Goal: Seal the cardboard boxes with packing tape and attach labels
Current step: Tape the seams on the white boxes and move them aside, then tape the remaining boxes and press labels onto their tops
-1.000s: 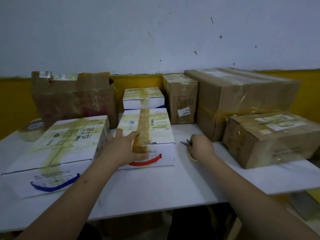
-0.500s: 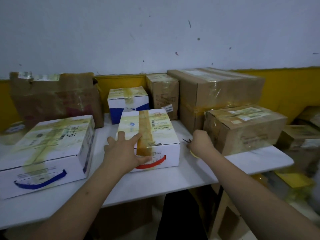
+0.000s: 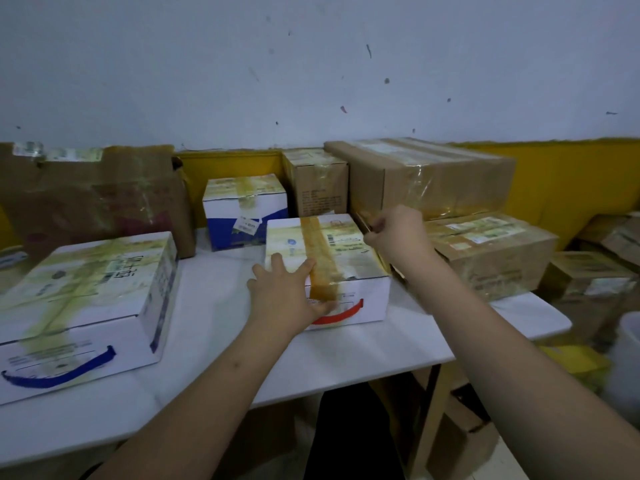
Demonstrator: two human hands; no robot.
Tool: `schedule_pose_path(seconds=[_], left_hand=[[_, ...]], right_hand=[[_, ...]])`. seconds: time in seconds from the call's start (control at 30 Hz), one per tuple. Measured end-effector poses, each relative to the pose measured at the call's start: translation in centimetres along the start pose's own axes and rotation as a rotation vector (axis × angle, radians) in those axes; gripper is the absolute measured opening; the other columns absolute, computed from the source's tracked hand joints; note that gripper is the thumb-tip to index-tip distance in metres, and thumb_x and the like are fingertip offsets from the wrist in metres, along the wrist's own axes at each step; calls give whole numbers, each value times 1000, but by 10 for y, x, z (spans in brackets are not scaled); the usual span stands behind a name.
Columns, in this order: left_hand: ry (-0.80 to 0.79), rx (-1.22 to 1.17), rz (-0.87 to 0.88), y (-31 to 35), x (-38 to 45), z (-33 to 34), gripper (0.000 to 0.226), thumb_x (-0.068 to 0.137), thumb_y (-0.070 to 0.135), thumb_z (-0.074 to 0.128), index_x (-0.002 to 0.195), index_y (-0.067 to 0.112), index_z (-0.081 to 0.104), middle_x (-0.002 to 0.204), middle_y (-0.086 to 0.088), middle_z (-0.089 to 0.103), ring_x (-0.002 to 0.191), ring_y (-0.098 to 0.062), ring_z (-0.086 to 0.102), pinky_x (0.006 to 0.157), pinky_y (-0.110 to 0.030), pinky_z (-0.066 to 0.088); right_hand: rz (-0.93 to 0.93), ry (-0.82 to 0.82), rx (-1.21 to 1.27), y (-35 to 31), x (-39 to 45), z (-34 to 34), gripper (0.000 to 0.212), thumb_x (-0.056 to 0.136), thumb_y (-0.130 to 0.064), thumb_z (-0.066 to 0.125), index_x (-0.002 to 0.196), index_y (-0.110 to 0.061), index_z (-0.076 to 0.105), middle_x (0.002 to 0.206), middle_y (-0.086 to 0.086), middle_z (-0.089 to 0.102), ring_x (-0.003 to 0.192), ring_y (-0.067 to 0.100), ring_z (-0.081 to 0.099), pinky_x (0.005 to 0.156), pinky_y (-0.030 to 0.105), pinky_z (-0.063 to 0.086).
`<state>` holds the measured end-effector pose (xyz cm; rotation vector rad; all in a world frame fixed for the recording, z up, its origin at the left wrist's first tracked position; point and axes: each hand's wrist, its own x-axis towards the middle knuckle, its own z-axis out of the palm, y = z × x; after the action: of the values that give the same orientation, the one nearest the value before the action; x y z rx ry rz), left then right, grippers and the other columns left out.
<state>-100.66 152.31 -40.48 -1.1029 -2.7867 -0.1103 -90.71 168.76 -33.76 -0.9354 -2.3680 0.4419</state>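
left hand [image 3: 287, 299] is spread flat on the small white box [image 3: 360, 299] mid-table, over its tape strip [image 3: 317, 252]; right hand [image 3: 398, 233] is curled, its contents not discernible. sealing seems underway; smoothing the tape down is probably called for next.

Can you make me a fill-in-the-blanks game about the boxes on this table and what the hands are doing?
1. The left hand presses on the white box with the ____ curved stripe on its front.
2. The tape strip over that box's top is ____ in colour.
3. The big white box at the left has a ____ curved stripe.
4. The table top is ____.

Missing words: red; brown; blue; white
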Motion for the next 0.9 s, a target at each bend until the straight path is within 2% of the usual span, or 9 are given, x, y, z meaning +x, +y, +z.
schedule_pose_path(seconds=[0.1,0.2,0.3,0.4,0.47,0.57,0.63,0.73,0.9], left_hand=[[52,-41,-41,24,8,4,106,74,86,52,157,35,11,158,-15,11,132,-41,32,102,-45,40],[-17,-331,48,-2,7,-2,114,76,80,59,159,34,-3,165,-6,-5,142,-36,30,109,-44,43],[251,-603,56,-94,-3,-27,83,85,63,65,153,27,35,150,-5,37,126,-21,52,102,-41,49],[606,-348,-261,-217,-17,-50,42,94,40,61,128,16,62,126,-11,58,111,-29,59,90,-40,50],[521,-219,-562,-287,-29,-51,51,94,44,60,131,9,59,131,-22,55,118,-39,54,93,-45,46],[96,-288,-851,-341,-39,-29,89,91,69,50,150,5,36,152,-25,37,135,-41,43,104,-44,40],[-19,-308,-775,-345,-38,-22,91,88,77,43,144,5,46,146,-22,50,129,-36,51,96,-38,44],[9,-301,-651,-327,-36,-21,82,89,75,44,139,11,54,138,-18,59,122,-34,57,93,-35,46],[4,-459,-631,-253,-12,-12,97,90,71,51,154,3,25,154,-21,34,137,-35,42,105,-39,41]], right_hand=[[-118,-19,-67,-37,5,9,23,84,-17,71,66,-9,57,62,1,50,54,12,44,46,23,31],[-176,-69,-25,-72,7,28,13,84,-14,70,76,-5,65,68,3,56,66,20,55,52,25,37],[-242,-121,147,-118,7,53,23,84,-16,71,106,-8,71,101,9,68,95,24,63,74,28,49],[-301,-268,260,-181,-7,92,31,85,-24,72,113,-9,71,115,11,67,105,25,63,88,32,52],[-344,-346,259,-220,-22,127,26,87,-26,71,101,-5,73,104,12,69,100,26,62,86,36,52],[-399,-394,193,-255,-42,174,15,90,-20,67,95,-6,70,97,8,67,91,25,60,73,28,48],[-431,-416,80,-262,-46,188,21,94,-12,58,111,-6,68,110,11,68,100,25,63,78,28,52],[-441,-457,-87,-254,-46,180,26,96,-7,55,120,-4,65,116,12,66,105,25,63,87,31,54],[-447,-333,-370,-205,-42,136,24,95,0,48,115,-4,62,118,12,63,108,27,62,73,30,43]])
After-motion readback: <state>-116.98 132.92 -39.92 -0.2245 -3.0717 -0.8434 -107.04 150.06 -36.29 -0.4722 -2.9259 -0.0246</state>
